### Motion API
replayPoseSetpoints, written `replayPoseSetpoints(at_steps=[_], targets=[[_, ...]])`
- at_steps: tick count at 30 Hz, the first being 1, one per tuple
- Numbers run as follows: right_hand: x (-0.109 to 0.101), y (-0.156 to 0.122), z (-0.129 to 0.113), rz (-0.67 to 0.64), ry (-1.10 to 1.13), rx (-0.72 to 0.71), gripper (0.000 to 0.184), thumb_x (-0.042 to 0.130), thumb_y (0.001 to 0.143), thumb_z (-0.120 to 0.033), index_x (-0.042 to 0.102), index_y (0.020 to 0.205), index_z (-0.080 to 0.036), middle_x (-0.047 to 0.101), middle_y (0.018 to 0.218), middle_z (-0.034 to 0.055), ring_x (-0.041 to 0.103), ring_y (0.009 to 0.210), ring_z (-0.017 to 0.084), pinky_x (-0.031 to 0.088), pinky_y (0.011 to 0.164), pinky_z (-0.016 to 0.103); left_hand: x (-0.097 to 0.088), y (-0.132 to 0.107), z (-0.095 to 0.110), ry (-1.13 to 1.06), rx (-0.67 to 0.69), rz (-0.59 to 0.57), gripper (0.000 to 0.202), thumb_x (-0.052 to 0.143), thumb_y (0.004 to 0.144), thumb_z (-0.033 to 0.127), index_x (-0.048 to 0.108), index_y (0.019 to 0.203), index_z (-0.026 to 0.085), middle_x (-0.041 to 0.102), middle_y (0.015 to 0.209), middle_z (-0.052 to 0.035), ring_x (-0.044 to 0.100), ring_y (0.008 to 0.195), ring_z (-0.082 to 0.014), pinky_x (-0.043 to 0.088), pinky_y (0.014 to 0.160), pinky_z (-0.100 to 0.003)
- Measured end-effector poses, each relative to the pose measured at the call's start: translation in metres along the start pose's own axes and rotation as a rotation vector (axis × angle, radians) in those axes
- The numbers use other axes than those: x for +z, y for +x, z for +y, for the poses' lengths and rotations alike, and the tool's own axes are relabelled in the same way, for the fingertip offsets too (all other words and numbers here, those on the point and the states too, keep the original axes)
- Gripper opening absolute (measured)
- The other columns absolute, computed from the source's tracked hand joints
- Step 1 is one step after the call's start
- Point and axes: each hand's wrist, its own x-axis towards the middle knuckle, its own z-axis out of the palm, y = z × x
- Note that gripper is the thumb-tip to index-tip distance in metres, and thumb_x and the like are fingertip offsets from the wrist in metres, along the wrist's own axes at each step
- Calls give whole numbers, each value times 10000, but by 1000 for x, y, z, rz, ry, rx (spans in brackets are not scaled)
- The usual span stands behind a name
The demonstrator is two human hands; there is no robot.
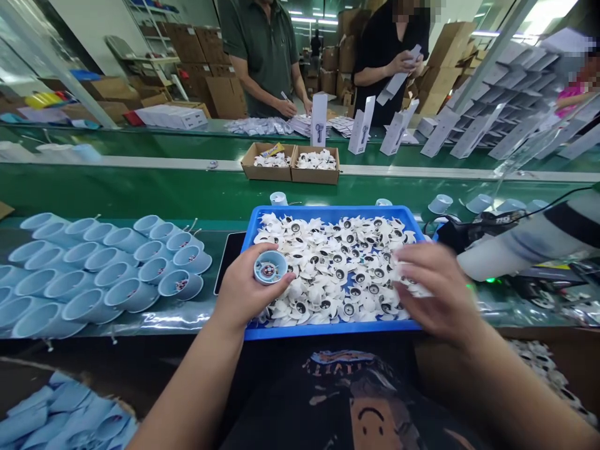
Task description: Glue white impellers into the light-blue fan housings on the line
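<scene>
My left hand [248, 284] is wrapped round a light blue cup-shaped housing [270, 267], its open end facing me with a small motor and wires inside. Over the right side of the blue tray [328, 333], my right hand [438, 284] is smeared by motion. A blurred white fan wheel [402, 274] shows at its curled fingertips, partly hidden by them. Many white fan wheels [337, 269] with dark round hubs fill the tray between both hands.
Rows of light blue housings [117, 275] lie at left. Two cardboard boxes [315, 175] of small white parts stand beyond the tray. At right is a pale cylindrical tool [525, 240]. Two people stand across the bench near white cartons [319, 119]. More housings [65, 415] lie below left.
</scene>
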Motion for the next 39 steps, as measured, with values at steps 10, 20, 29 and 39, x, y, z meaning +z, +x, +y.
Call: replayPoseSetpoints(at_steps=[10, 20, 29, 39], targets=[[103, 62, -12, -712, 42, 38, 458, 452, 889, -2, 583, 1288, -187, 629, 1212, 89, 588, 1121, 244, 480, 965, 398, -3, -2, -1, -11, 11, -52, 510, 764, 753, 485, 601, 1140, 197, 685, 1134, -83, 663, 1044, -275, 529, 934, -434], [88, 57, -18, -791, 66, 107, 377, 649, 863, -101, 607, 1233, -165, 590, 1146, 103, 554, 1115, 272, 460, 979, 433, -1, -1, -1, -8, 0, -128, 509, 758, 760, 496, 591, 1155, 221, 667, 1194, -63, 641, 1100, -274, 506, 954, -428], [51, 33, 7, -786, 109, 222, 207, 577, 906, -123, 626, 1094, -194, 604, 1127, 68, 587, 1019, 209, 484, 921, 373, -3, 1, 1, -16, -22, -140, 509, 753, 763, 493, 593, 1153, 209, 671, 1176, -70, 642, 1081, -270, 500, 965, -429], [56, 20, -1, -810, 102, 224, 237, 521, 972, -214, 641, 1177, -224, 626, 1185, 56, 594, 1076, 219, 466, 957, 372, -1, 1, 2, 8, -29, -154, 504, 743, 764, 517, 601, 1146, 219, 678, 1162, -69, 659, 1043, -273, 521, 931, -416]])
